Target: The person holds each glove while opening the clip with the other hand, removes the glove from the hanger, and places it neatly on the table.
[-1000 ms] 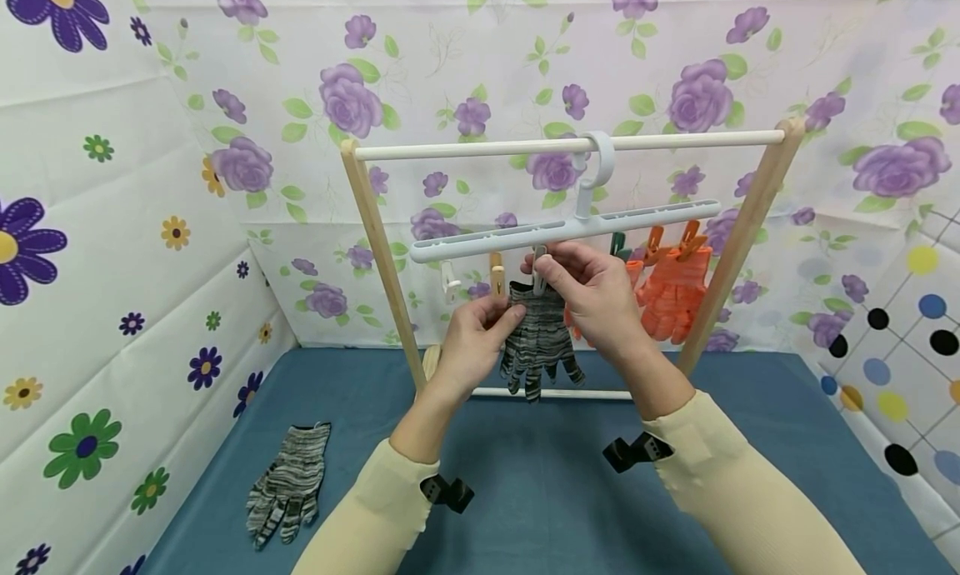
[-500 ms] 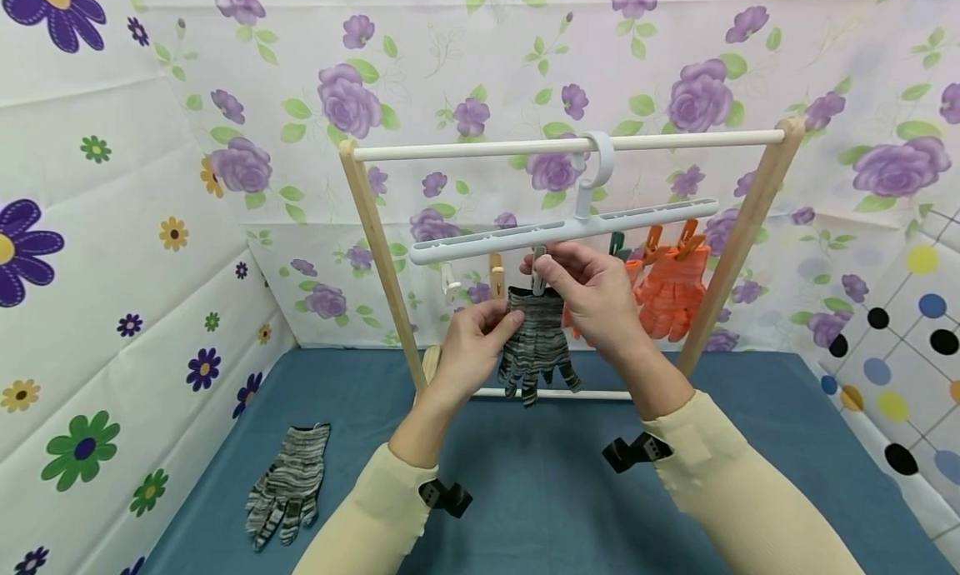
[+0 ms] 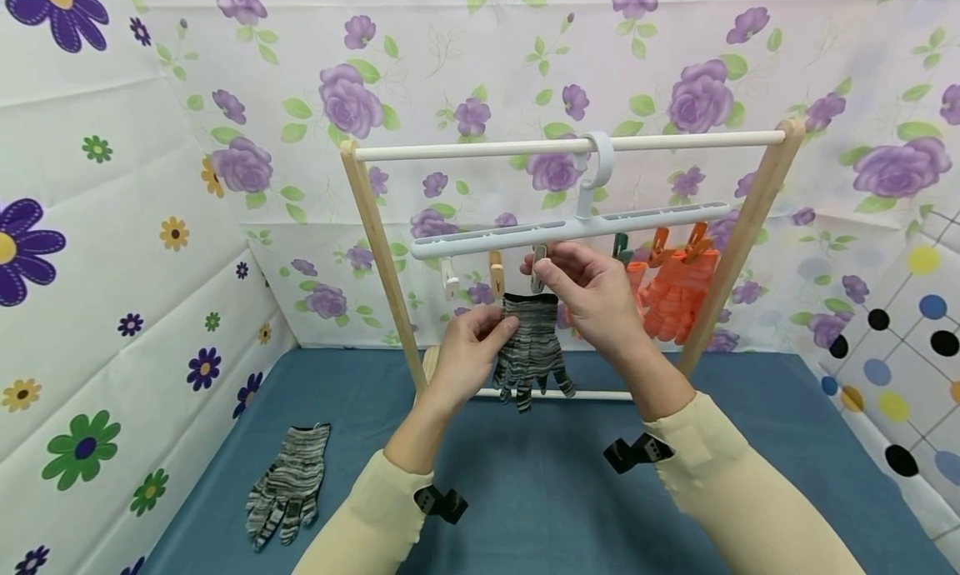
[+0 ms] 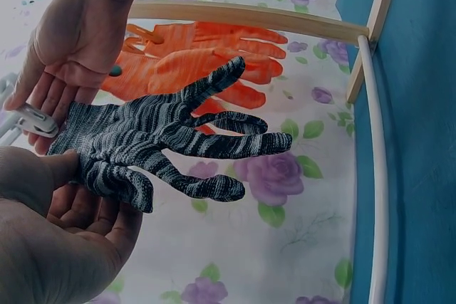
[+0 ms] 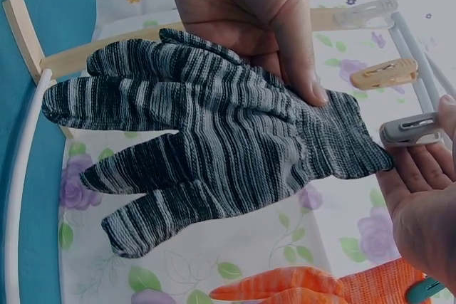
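My left hand (image 3: 471, 350) pinches the cuff edge of a black-and-grey striped knit glove (image 3: 531, 342), which hangs fingers down below the hanger. With thumb and fingers my right hand (image 3: 592, 287) pinches a grey clothespin (image 3: 538, 271) on the pale hanger bar (image 3: 487, 242). The cuff's top lies right at the pin's lower end. In the right wrist view the clothespin (image 5: 411, 129) is beside the cuff; the glove (image 5: 235, 133) seems outside its tips, though whether they touch I cannot tell. A similar striped glove (image 3: 288, 483) lies flat at left on the blue cloth.
A wooden rack with a white top rod (image 3: 465, 150) carries the hanger. Orange gloves (image 3: 678, 296) hang from orange clothespins (image 3: 696, 240) at right, near a green clothespin (image 3: 621, 247). A white clothespin (image 3: 449, 279) and a tan clothespin (image 3: 497, 275) hang at left.
The striped glove and my left hand have moved down and slightly left, away from the grey clothespin. My right hand stays at the pin. The hanger and orange gloves have shifted slightly right.
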{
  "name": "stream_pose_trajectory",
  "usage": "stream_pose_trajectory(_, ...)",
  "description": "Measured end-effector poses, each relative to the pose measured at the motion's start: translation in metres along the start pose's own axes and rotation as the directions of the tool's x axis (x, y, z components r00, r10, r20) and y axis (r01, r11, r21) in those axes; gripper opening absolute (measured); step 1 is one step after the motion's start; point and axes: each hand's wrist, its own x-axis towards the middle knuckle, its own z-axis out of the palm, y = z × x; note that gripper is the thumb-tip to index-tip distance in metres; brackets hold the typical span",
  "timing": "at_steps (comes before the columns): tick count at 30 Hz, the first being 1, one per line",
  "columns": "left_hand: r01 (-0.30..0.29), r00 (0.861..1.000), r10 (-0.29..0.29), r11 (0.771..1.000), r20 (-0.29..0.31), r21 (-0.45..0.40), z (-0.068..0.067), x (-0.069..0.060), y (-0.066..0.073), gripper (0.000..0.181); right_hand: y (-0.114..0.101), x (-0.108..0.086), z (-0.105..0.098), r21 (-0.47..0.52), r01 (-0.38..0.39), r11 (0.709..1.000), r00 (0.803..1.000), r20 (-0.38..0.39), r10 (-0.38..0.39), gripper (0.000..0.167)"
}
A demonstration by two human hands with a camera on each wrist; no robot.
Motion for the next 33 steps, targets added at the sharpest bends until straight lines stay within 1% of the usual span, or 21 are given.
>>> stream_pose_trajectory(4, 0.001, 1.000, -0.001, 1.000, 0.006, -0.004, -0.002, -0.002, -0.001, 0.020, 0.000, -0.001, 0.000, 0.014, 0.004, 1.000, 1.000, 0.007, -0.004, 0.037)
stream_pose_trajectory(9, 0.006, 1.000, -0.006, 1.000, 0.005, -0.020, -0.004, -0.005, -0.002, 0.022, 0.001, -0.002, 0.001, 0.044, -0.014, 0.999, 1.000, 0.024, 0.013, 0.041)
stream_pose_trajectory(14, 0.019, 1.000, -0.019, 0.999, -0.005, -0.026, -0.005, -0.008, -0.004, 0.025, 0.001, -0.001, 0.002, 0.075, -0.008, 0.997, 0.999, 0.032, 0.006, 0.040)
stream_pose_trajectory(17, 0.026, 1.000, -0.027, 0.999, -0.010, -0.034, -0.006, -0.010, -0.005, 0.024, 0.001, -0.001, 0.002, 0.092, -0.001, 0.996, 0.999, 0.034, -0.002, 0.038)
stream_pose_trajectory(26, 0.022, 0.999, -0.023, 0.999, -0.023, -0.037, -0.010, -0.015, -0.003, 0.026, -0.001, -0.002, 0.002, 0.068, -0.011, 0.998, 0.999, 0.031, 0.008, 0.041)
stream_pose_trajectory(30, 0.008, 0.999, -0.009, 0.999, -0.031, -0.034, -0.012, -0.017, -0.004, 0.028, -0.001, -0.002, 0.002, 0.064, -0.006, 0.998, 0.999, 0.036, 0.004, 0.043)
stream_pose_trajectory(33, 0.008, 0.999, -0.009, 1.000, -0.044, -0.030, -0.013, -0.018, -0.004, 0.025, 0.000, -0.002, 0.002, 0.069, 0.004, 0.998, 0.999, 0.045, -0.007, 0.044)
